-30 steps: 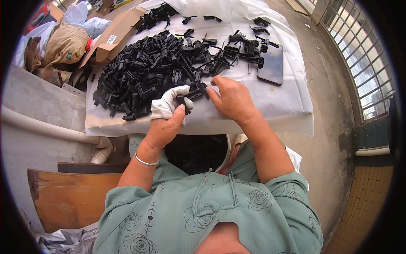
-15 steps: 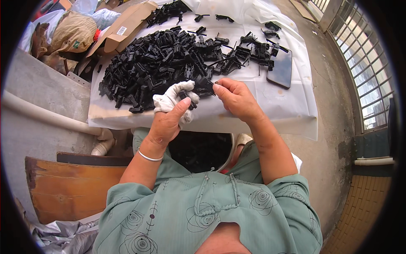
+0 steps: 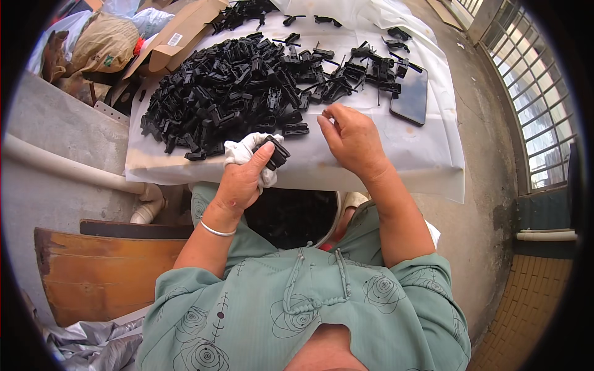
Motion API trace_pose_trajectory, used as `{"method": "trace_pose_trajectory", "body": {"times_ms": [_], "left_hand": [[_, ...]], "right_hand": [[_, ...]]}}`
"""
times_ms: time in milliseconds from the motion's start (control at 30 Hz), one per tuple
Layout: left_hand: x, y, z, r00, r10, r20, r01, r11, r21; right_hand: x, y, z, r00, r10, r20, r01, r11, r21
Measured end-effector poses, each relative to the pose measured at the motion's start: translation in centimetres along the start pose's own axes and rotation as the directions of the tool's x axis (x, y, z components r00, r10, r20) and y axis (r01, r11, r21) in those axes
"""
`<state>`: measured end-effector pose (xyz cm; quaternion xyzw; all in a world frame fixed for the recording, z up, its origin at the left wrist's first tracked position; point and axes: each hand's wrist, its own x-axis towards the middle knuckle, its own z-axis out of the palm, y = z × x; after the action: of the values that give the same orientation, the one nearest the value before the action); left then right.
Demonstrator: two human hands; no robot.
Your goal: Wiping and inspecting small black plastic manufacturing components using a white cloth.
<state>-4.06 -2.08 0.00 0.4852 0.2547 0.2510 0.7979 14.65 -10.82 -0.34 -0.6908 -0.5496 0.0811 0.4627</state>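
My left hand (image 3: 244, 170), its fingers in a white glove and its thumb bare, is closed on a black plastic part (image 3: 278, 154) near the front edge of the table. The part has a slotted, clip-like shape. To its right, my bare right hand (image 3: 349, 136) hovers over the white sheet with thumb and fingertips drawn together; whatever is between them is too small to make out. Just beyond my left hand lies a large pile of similar black parts (image 3: 216, 93). One loose black part (image 3: 296, 128) rests at the pile's near right edge.
A white sheet (image 3: 433, 161) covers the table. More black parts with thin rods (image 3: 371, 68) lie scattered beside a dark phone (image 3: 411, 99). Below the table edge, between my knees, stands a round tub (image 3: 339, 216) with dark contents. An opened cardboard box (image 3: 176, 40) leans at the far left.
My right hand has moved slightly right, away from the pile and my left hand. The part in my left hand has turned and sits slightly lower.
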Motion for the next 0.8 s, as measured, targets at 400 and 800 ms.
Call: {"method": "trace_pose_trajectory", "body": {"times_ms": [400, 800], "left_hand": [[-0.8, 0.0, -1.1, 1.000, 0.003, -0.012, -0.001, 0.983, 0.182], [-3.1, -2.2, -1.4, 0.891, -0.030, 0.453, -0.382, 0.487, 0.785]], "right_hand": [[0.2, 0.7, 2.4, 0.980, -0.178, 0.086, 0.195, 0.940, -0.280], [2.9, 4.9, -2.1, 0.966, 0.024, -0.258, -0.171, 0.809, -0.562]]}}
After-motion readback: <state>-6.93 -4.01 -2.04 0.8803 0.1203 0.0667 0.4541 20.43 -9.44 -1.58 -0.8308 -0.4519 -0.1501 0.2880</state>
